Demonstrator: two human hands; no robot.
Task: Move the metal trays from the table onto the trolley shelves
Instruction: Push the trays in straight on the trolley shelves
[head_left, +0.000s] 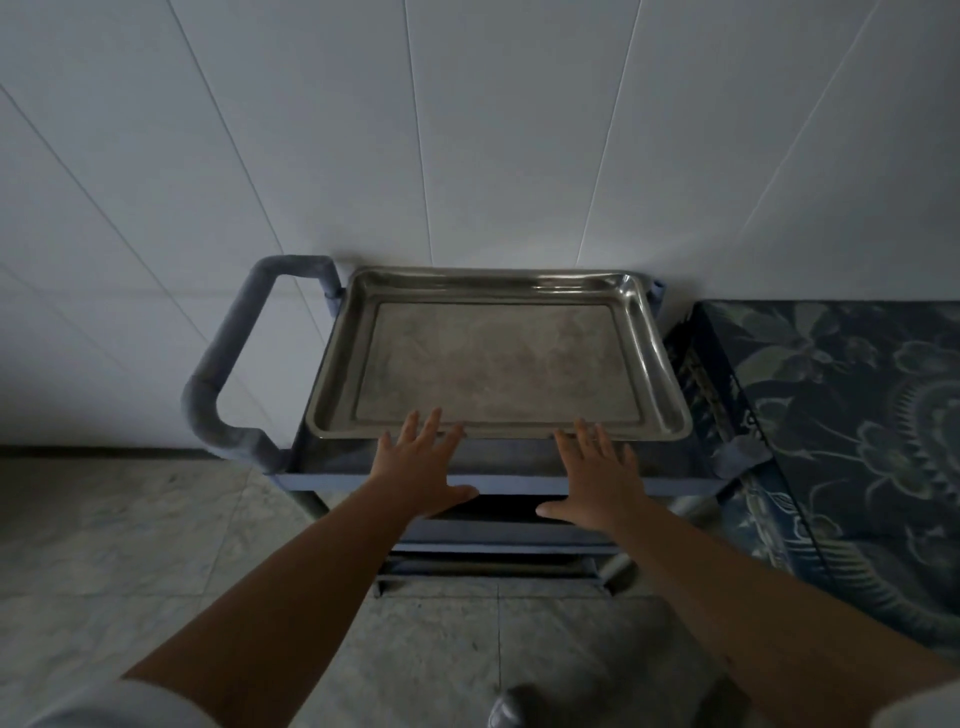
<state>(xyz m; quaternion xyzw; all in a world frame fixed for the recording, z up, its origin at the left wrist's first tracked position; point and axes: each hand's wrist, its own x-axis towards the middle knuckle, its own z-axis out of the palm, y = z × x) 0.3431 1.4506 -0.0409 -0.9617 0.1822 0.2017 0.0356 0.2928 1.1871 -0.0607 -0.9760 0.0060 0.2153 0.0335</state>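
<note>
Left hand (423, 467), right hand (597, 475) flat, fingers spread, at near rim of tray (498, 358).

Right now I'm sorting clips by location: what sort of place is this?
Probably an indoor service or kitchen-type room, though that is uncertain: a metal tray sits on a blue trolley against a white panelled wall, on a tiled floor.

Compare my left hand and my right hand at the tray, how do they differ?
The left hand sits nearer the trolley handle; the right hand sits nearer the patterned table. The left hand's fingers angle rightward, the right hand's leftward. Both are open, fingers straight, fingertips at the metal tray's near rim.
</note>
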